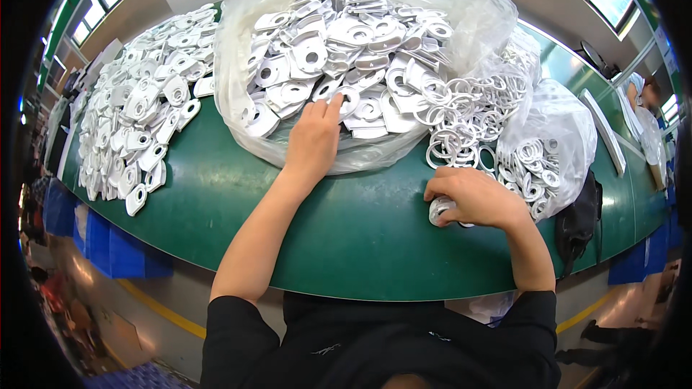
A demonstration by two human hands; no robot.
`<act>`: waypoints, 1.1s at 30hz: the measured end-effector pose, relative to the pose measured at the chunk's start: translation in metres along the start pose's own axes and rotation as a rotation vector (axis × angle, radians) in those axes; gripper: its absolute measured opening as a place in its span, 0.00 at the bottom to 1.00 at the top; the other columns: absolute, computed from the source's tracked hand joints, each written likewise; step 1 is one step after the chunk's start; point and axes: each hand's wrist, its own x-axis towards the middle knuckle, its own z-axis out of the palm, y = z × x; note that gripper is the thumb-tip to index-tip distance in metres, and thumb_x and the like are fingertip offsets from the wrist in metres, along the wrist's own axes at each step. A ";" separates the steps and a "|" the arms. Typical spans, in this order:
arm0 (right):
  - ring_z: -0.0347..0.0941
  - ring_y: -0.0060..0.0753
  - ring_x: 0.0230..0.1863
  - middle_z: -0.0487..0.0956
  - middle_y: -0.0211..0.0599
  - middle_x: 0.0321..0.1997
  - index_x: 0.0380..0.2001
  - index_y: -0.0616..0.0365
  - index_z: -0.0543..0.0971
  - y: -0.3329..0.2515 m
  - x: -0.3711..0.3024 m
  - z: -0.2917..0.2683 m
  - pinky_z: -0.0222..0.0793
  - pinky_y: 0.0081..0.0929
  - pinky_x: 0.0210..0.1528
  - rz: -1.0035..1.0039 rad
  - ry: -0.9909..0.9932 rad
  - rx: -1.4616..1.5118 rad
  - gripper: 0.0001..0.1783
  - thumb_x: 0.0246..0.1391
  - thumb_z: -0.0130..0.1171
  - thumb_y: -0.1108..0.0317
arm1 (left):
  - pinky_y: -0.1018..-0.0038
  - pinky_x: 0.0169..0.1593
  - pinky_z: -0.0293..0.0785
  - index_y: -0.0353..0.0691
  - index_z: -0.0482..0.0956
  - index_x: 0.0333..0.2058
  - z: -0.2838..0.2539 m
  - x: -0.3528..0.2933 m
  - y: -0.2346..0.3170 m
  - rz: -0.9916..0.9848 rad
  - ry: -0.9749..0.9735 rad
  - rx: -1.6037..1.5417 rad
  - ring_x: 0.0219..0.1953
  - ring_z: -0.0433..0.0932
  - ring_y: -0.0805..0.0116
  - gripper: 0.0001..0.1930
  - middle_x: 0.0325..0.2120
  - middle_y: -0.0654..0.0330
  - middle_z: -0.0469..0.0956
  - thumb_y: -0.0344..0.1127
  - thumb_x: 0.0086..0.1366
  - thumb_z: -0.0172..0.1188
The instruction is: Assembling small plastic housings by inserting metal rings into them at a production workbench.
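Hundreds of flat white plastic brackets lie about the green table (pixel 346 238), and I place everything from the big clear bag (pixel 238 101) at its middle. Far left of the bag sits a loose heap of brackets (pixel 137 122), spread out toward the table's left rim and untouched by either hand.

Inside the bag's open mouth lies the bracket pile (pixel 346 50), and my left hand (pixel 313 140) rests at the bag's near edge, fingers stretched forward and a little spread, tips touching a bracket (pixel 346 104) with a round hole. Nothing is pinched yet as far as I can see. My judgement: take only the top piece by its edge and lift it straight, since the pieces overlap and a sideways drag would pull its neighbours out over the bag's lip.

Right of the bag lies a tangle of white rings (pixel 461 133), spilling from a smaller clear bag (pixel 562 144) further right. Near side of that tangle, my right hand (pixel 476 198) is curled knuckles-up on the table, closed round a small stack of rings (pixel 438 210) that shows under the thumb side. How tightly it grips I cannot tell. I would keep that stack flat against the table so the rings stay aligned, and separate one with the thumb before bringing it toward the bracket.
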 end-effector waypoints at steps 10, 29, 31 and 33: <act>0.76 0.43 0.30 0.79 0.41 0.27 0.32 0.59 0.79 -0.001 0.002 -0.005 0.70 0.31 0.33 -0.028 0.302 -0.004 0.08 0.48 0.62 0.69 | 0.68 0.34 0.70 0.35 0.70 0.41 -0.031 -0.002 0.004 -0.513 -0.089 -0.661 0.30 0.74 0.63 0.12 0.34 0.54 0.72 0.25 0.57 0.48; 0.76 0.21 0.36 0.79 0.33 0.33 0.37 0.62 0.74 -0.011 0.018 0.007 0.71 0.20 0.40 -0.083 0.486 0.946 0.10 0.51 0.61 0.75 | 0.76 0.31 0.75 0.42 0.69 0.51 -0.017 -0.032 0.082 -0.735 -0.871 -1.946 0.32 0.77 0.71 0.39 0.39 0.58 0.75 0.73 0.62 0.34; 0.76 0.21 0.36 0.79 0.34 0.33 0.38 0.63 0.73 -0.010 0.015 0.001 0.71 0.19 0.39 -0.051 0.443 0.828 0.10 0.53 0.60 0.75 | 0.77 0.29 0.75 0.40 0.69 0.51 -0.016 -0.028 0.080 -0.649 -0.930 -1.690 0.32 0.78 0.72 0.31 0.41 0.56 0.77 0.63 0.64 0.49; 0.76 0.21 0.35 0.79 0.34 0.33 0.37 0.63 0.74 -0.009 0.016 0.000 0.71 0.20 0.37 -0.022 0.467 0.765 0.09 0.52 0.60 0.75 | 0.77 0.30 0.75 0.39 0.68 0.51 -0.018 -0.027 0.081 -0.654 -0.930 -1.740 0.34 0.79 0.71 0.28 0.41 0.55 0.77 0.57 0.65 0.51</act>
